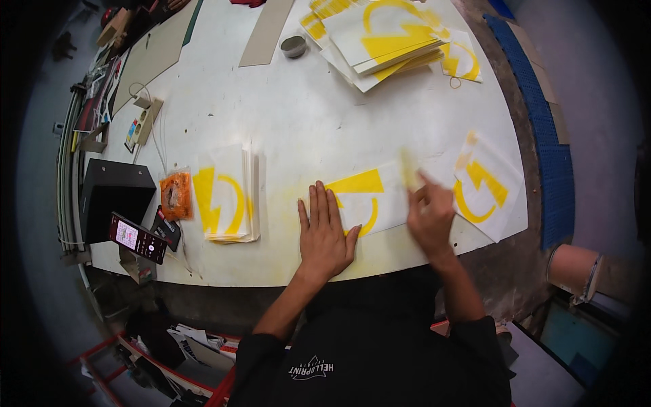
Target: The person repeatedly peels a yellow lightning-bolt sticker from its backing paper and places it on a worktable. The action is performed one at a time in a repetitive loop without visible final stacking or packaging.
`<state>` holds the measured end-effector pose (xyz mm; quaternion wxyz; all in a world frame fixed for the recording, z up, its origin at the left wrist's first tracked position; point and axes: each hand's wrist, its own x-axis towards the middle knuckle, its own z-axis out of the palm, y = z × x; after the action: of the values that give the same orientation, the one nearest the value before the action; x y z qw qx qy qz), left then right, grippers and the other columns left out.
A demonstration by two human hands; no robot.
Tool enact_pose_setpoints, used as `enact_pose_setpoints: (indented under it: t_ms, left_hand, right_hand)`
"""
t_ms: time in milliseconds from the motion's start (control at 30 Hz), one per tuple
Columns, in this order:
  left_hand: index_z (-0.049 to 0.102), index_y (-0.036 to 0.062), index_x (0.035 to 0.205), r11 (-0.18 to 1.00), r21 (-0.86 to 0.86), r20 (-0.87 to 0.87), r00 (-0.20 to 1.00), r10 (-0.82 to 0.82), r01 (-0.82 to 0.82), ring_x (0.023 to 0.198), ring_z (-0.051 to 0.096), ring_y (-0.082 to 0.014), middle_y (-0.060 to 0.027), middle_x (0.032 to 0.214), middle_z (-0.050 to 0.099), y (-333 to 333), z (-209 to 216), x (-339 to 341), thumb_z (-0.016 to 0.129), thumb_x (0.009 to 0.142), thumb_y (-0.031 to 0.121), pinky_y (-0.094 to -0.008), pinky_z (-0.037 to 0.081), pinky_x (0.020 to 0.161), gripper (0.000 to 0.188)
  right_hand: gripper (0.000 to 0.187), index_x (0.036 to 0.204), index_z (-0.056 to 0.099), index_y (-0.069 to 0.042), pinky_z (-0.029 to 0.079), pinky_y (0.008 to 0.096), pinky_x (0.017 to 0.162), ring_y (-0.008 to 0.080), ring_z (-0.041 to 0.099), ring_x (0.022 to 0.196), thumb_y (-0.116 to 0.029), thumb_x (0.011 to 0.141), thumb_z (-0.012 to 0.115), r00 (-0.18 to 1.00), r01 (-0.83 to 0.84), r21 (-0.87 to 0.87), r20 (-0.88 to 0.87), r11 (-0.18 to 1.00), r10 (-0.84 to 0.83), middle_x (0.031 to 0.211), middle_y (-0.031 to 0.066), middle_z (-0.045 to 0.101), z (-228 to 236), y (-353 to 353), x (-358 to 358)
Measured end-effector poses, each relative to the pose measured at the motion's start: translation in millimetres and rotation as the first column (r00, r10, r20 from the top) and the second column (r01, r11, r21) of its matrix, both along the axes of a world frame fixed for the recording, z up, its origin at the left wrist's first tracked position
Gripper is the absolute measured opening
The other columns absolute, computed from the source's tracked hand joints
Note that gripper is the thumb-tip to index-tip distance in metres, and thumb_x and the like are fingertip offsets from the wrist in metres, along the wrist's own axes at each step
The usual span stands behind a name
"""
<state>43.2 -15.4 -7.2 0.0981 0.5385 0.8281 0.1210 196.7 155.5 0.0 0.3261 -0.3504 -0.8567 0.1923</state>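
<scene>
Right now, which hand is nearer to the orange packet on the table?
Left. The left hand lies flat on a sheet, to the right of the orange packet. The right hand is farther right, beyond it.

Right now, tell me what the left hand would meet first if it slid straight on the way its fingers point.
The left hand lies flat on the yellow-printed sheet, fingers pointing up the table. Past the sheet's far edge the white table looks bare; the first thing seems to be the stack of printed sheets.
</scene>
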Motion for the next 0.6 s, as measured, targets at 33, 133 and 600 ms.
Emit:
enact_pose_setpoints:
  t_ms: [33, 133, 600]
  left_hand:
    - [0.025, -0.0214, 0.159, 1.000, 0.001, 0.007, 1.000, 0.001, -0.001, 0.163, 0.011, -0.0504, -0.0400, 0.171, 0.015, 0, 1, 1, 0.059, 0.104, 0.041, -0.0644, 0.006, 0.130, 0.090]
    - [0.028, -0.0204, 0.158, 0.999, 0.037, 0.013, 1.000, 0.013, -0.013, 0.163, 0.014, -0.0491, -0.0386, 0.171, 0.019, 0, 0, 4, 0.061, 0.103, 0.042, -0.0642, 0.007, 0.130, 0.090]
    - [0.063, 0.0047, 0.147, 0.923, 0.383, 0.518, 0.820, -0.242, 0.031, 0.142, 0.051, -0.0350, -0.0156, 0.147, 0.065, 65, 39, -102, 0.042, 0.115, 0.039, -0.0547, 0.025, 0.127, 0.052]
  right_hand:
    - [0.034, 0.119, 0.074, 0.002, 0.044, 0.0434, 0.077, 0.0272, 0.059, 0.069, 0.001, 0.085, 0.079, 0.992, -0.123, 0.031, -0.006, 0.992, 0.123, 0.077, 0.0063, 0.062, -2, -23, 2]
    - [0.035, 0.120, 0.074, 0.003, 0.044, 0.0426, 0.078, 0.0273, 0.059, 0.070, 0.001, 0.086, 0.079, 0.972, -0.235, 0.014, 0.025, 0.972, 0.234, 0.076, 0.0056, 0.060, -16, -37, 22]
    - [0.031, 0.112, 0.074, -0.002, 0.047, 0.0415, 0.086, 0.0248, 0.066, 0.087, 0.003, 0.082, 0.075, 0.921, -0.369, 0.259, -0.026, 0.893, 0.388, 0.093, 0.0070, 0.069, 8, 6, -32]
